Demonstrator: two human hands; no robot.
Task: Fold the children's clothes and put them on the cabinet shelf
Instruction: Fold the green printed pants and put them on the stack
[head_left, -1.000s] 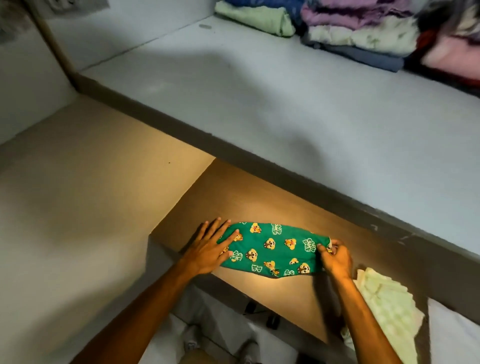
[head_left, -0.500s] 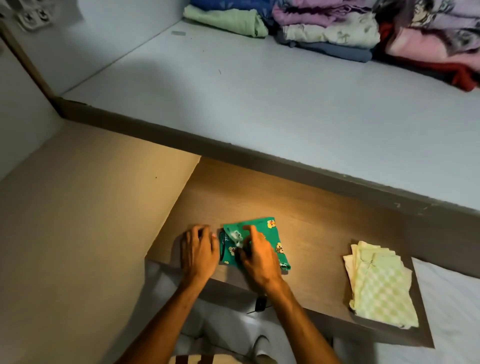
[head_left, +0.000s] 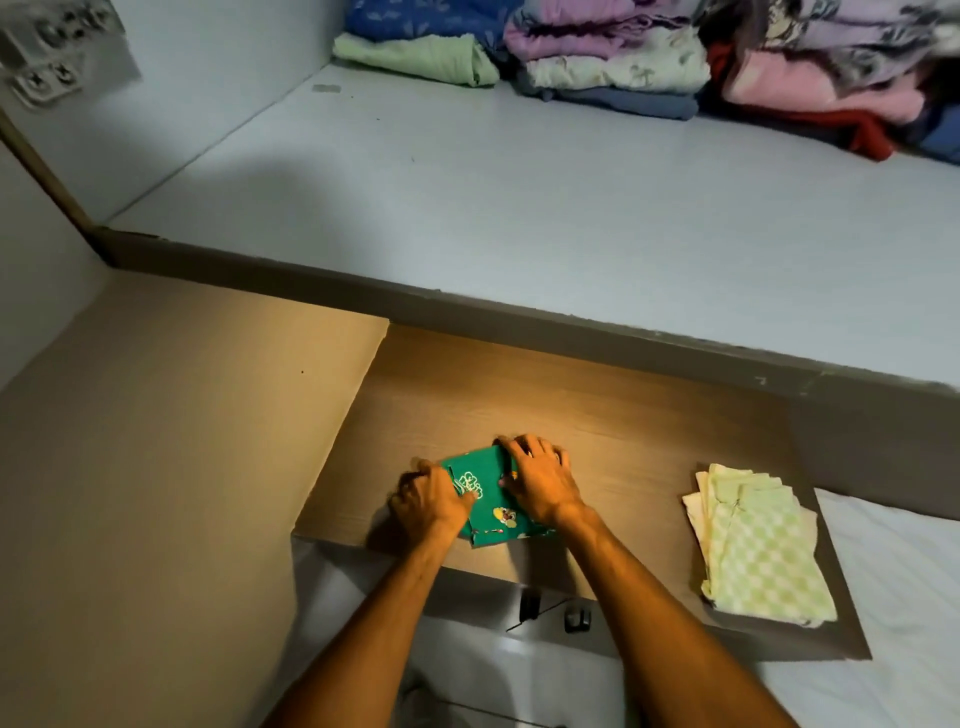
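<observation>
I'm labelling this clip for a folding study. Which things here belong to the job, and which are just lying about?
Part of the job:
- green printed garment, pressed under the left hand and right hand
- folded yellow-green checked garment
- wooden shelf
- folded clothes stacks

Lying about:
- wall sockets
- small dark clips below the shelf

- Green garment (head_left: 485, 501): cartoon print, white lettering, on the brown wood-grain board (head_left: 623, 415).
- Right of it: pale green-and-cream checked cloth (head_left: 758, 545).
- Beyond the board: lilac, pink, blue, mint stacks (head_left: 623, 57).
</observation>
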